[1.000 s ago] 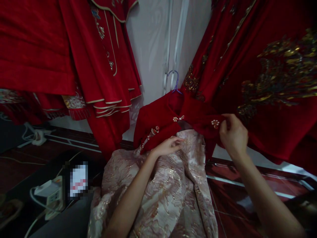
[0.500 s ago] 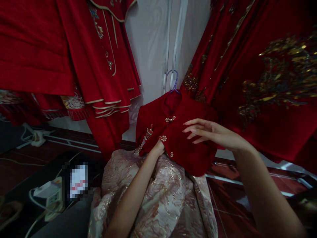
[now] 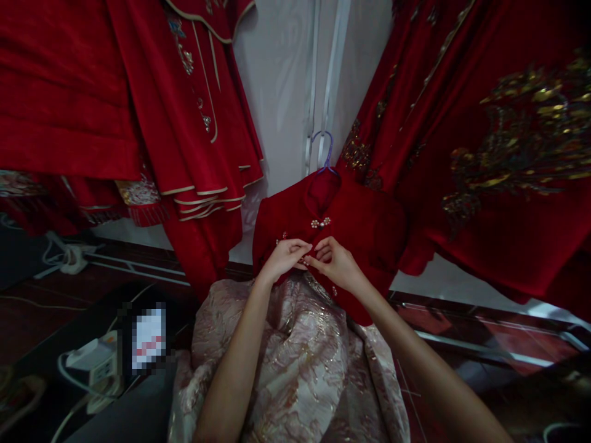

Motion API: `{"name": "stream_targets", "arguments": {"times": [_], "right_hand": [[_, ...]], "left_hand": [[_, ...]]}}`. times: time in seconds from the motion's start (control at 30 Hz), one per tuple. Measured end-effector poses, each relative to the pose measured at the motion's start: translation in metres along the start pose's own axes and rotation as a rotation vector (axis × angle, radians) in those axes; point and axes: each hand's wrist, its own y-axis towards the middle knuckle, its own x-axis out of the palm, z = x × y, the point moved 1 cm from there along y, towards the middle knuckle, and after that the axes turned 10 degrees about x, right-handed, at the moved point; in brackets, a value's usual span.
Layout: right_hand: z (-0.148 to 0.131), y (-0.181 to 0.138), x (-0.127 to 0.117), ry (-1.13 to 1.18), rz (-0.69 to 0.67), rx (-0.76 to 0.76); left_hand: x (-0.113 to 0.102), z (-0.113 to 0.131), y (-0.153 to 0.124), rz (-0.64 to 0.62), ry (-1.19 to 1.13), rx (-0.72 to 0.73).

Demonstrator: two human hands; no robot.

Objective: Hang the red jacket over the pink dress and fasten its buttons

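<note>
A small red jacket hangs on a purple hanger over a pale pink brocade skirt. Its front flap lies closed, and a pearl button clasp shows near the collar. My left hand and my right hand meet just below that clasp. Both pinch the jacket's front edge at a second small fastening, fingertip to fingertip. The fastening itself is mostly hidden by my fingers.
Red embroidered robes hang to the left and right, close on both sides. A white panel stands behind. At the lower left lie a white power strip with cables and a blurred screen. The floor is dark red tile.
My right hand let go of the jacket's right flap, swept it across the front, then came in to meet my left hand. The jacket's front is now closed over the skirt.
</note>
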Motion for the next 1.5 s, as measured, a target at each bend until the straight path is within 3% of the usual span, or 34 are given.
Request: {"name": "stream_targets", "arguments": {"times": [0.2,0.4,0.47,0.57,0.63,0.83,1.17,1.5], "right_hand": [[-0.005,0.003,0.015,0.069,0.023,-0.033],[0.003,0.006,0.017,0.121,0.025,0.010],[0.006,0.009,0.016,0.149,0.046,0.040],[0.009,0.011,0.013,0.191,0.078,0.092],[0.009,0.011,0.011,0.235,0.046,0.108],[-0.002,0.014,0.009,0.413,-0.010,0.053],[-0.008,0.055,0.048,0.188,0.109,-0.070],[-0.008,0.048,0.059,0.274,0.198,-0.129]], "left_hand": [[-0.018,-0.004,-0.001,0.064,-0.066,0.016],[-0.026,-0.008,0.000,0.002,-0.053,0.028],[-0.033,-0.015,0.004,0.110,0.008,0.079],[-0.047,-0.030,0.012,0.381,0.153,0.184],[-0.054,-0.043,0.017,0.464,0.203,0.226],[-0.050,-0.065,0.028,0.526,0.134,0.294],[-0.044,-0.050,0.022,0.496,-0.168,0.234],[-0.045,-0.050,0.018,0.485,-0.240,0.219]]}}
